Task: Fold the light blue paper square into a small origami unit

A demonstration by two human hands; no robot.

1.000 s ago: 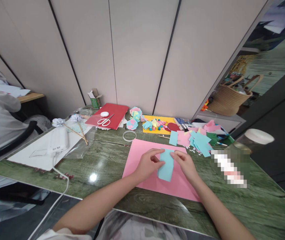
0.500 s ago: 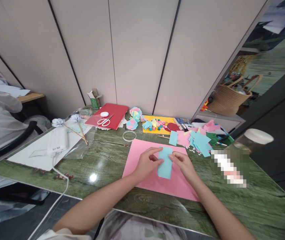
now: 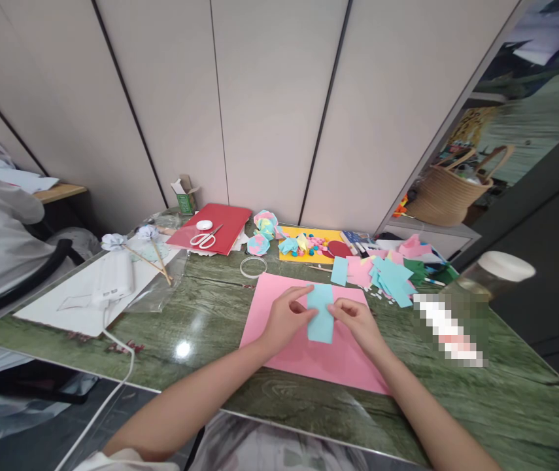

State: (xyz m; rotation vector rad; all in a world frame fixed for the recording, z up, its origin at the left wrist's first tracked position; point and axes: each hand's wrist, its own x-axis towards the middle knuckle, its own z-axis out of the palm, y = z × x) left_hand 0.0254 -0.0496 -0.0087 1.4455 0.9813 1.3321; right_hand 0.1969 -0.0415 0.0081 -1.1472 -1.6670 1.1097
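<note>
- Paper [image 3: 320, 324], pale blue, pinched at its left edge by the left hand [image 3: 285, 320], at its right by the right hand [image 3: 360, 325];
- pink sheet [image 3: 316, 363] beneath; whether they touch is hard to tell;
- beyond, scissors [image 3: 206, 236] on a red folder [image 3: 229, 222].

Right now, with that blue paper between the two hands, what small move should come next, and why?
Probably lay the blue paper flat on the pink sheet: the left hand touches its left edge, the right hand pinches its right, and that sheet lies directly beneath.
</note>
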